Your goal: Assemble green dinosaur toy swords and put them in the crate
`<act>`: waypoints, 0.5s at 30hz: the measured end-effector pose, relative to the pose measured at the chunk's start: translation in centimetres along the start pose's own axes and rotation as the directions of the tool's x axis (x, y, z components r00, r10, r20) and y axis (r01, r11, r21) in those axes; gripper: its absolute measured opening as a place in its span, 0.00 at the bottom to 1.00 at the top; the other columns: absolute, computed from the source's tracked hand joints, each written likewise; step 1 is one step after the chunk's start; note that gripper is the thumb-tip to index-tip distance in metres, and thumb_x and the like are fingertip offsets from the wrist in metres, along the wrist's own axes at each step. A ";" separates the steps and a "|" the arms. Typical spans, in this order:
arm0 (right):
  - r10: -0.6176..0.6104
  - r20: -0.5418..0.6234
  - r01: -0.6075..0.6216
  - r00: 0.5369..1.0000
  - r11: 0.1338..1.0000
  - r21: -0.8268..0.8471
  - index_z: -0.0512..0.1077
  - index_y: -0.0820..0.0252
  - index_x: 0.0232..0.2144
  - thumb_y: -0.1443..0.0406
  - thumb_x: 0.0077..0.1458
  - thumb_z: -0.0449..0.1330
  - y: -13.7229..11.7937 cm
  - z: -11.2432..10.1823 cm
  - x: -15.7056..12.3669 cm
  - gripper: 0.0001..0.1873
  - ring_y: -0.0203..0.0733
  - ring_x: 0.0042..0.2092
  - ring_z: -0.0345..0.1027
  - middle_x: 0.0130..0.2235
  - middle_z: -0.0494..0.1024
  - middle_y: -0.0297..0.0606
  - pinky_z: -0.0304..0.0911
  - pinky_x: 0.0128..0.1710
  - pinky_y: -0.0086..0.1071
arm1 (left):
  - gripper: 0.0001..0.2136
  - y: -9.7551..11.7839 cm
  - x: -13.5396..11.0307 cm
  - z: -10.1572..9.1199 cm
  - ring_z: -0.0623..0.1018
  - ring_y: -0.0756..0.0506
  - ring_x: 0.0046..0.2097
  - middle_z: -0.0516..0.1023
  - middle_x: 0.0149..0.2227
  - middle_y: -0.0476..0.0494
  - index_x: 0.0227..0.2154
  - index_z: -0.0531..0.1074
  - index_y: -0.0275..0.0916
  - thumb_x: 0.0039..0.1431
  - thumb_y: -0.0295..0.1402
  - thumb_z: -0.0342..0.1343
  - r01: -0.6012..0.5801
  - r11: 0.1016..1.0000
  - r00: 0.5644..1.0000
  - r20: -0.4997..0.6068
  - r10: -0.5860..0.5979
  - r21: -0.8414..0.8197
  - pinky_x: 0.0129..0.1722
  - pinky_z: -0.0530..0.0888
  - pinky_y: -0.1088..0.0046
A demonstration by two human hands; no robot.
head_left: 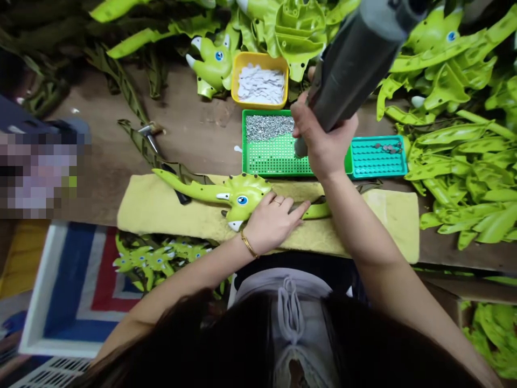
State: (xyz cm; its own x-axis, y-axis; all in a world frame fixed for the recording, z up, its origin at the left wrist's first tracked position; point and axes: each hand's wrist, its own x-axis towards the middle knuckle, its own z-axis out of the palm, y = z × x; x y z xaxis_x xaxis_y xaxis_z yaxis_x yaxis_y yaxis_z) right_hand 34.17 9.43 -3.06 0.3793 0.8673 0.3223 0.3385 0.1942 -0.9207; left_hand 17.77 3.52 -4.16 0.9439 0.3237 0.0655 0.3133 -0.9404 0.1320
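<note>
My left hand [274, 218] lies flat, fingers stretched, on a green plastic dinosaur toy [226, 195] that rests on a yellow cloth [161, 207]. My right hand [323, 137] is wrapped round a grey electric screwdriver [351, 59]. The tool's tip points down at the green screw tray [274, 156], which holds a heap of small silver screws [269, 126] at its far end.
A yellow tub of white paper pieces [260, 81] stands behind the green tray. A teal tray [377, 156] sits to its right. Piles of green dinosaur shells [456, 145] fill the right and far side. More toys [155, 258] lie below the table edge. A blurred person [36, 167] is at left.
</note>
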 end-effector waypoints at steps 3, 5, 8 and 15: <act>0.065 -0.144 -0.062 0.987 0.998 0.024 0.71 0.50 0.48 0.46 0.58 0.54 1.3 0.6 -0.1 0.23 0.42 0.44 0.74 0.42 0.78 0.39 0.71 0.45 0.40 | 0.20 -0.1 0.0 0.1 0.75 0.40 0.41 0.77 0.39 0.39 0.56 0.68 0.35 0.67 0.41 0.49 0.032 0.997 0.999 -0.011 -0.033 -0.063 0.45 0.66 0.61; 0.098 -0.164 -0.099 0.982 0.995 -0.001 0.71 0.52 0.48 0.45 0.60 0.50 1.9 0.7 -0.1 0.25 0.43 0.42 0.75 0.39 0.77 0.40 0.71 0.44 0.42 | 0.20 -0.2 0.0 0.1 0.75 0.40 0.42 0.77 0.40 0.38 0.53 0.70 0.33 0.65 0.42 0.51 0.054 0.994 0.999 0.008 -0.053 -0.098 0.45 0.66 0.61; 0.065 -0.213 -0.087 0.975 0.992 -0.092 0.69 0.53 0.48 0.42 0.61 0.44 2.3 0.8 -0.2 0.28 0.44 0.37 0.74 0.36 0.75 0.41 0.71 0.41 0.44 | 0.19 -0.2 0.1 -0.1 0.76 0.39 0.42 0.77 0.40 0.39 0.51 0.71 0.33 0.65 0.42 0.51 0.063 0.990 0.997 0.043 -0.058 -0.130 0.45 0.66 0.62; -0.063 -0.234 0.036 0.970 0.992 -0.118 0.67 0.53 0.45 0.46 0.61 0.46 0.9 1.5 -0.3 0.22 0.40 0.30 0.69 0.34 0.72 0.39 0.68 0.34 0.40 | 0.19 -0.2 0.0 -0.1 0.75 0.40 0.42 0.77 0.41 0.39 0.52 0.70 0.33 0.65 0.41 0.50 0.071 0.988 0.997 0.036 -0.067 -0.140 0.46 0.65 0.62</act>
State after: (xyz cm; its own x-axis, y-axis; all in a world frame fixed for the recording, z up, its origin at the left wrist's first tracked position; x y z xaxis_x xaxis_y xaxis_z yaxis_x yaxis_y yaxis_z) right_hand 33.06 10.01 -4.37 0.5484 0.7216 0.4227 0.4513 0.1702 -0.8760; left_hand 17.67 3.71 -4.05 0.9241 0.3817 0.0213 0.3618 -0.8913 0.2732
